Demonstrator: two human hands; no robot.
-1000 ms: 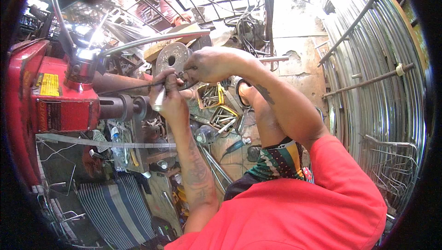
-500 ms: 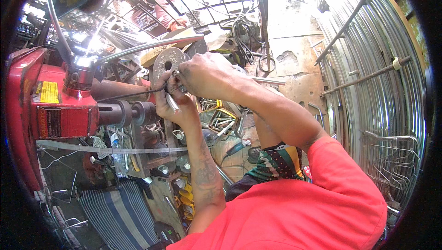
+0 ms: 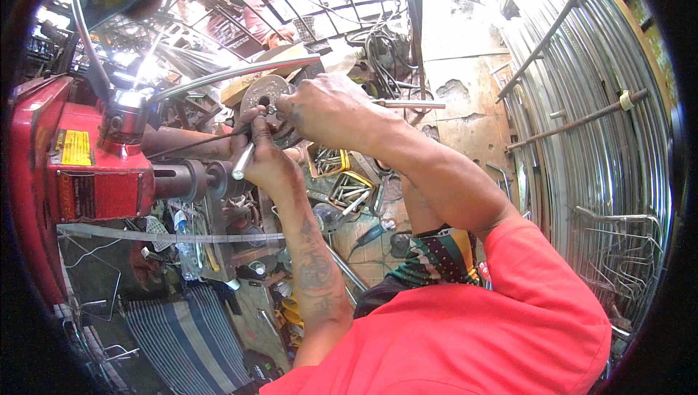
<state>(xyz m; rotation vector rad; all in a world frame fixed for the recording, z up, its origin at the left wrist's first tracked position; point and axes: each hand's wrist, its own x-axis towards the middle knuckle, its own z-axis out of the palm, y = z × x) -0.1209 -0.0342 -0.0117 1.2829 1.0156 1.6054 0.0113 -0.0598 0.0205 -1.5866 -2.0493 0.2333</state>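
1. Closest, along the lower edge: a red T-shirt (image 3: pixel 458 337).
2. Next, the left hand (image 3: pixel 266 159), with fingers wrapped firmly round a shiny metal rod (image 3: pixel 244 162), free end toward lower left, just beside the drill chuck (image 3: pixel 218 178) in view.
3. Right beside, the right hand (image 3: pixel 323 109), with fingers curled in at the left fingertips; cannot tell whether pinching anything.
4. To the left: a red drill press (image 3: pixel 105 188) and a thin dark rod or cord (image 3: pixel 202 145) leading to the left fingers; cannot tell if gripped.
5. Behind both hands: a round grey metal plate (image 3: pixel 260 92) with a central hole.
6. Lower: yellow-edged trays (image 3: pixel 311 162) of metal pieces, then a teal-bodied power tool (image 3: pixel 374 234).
7. Far right: long metal tubes (image 3: pixel 582 104), racked.
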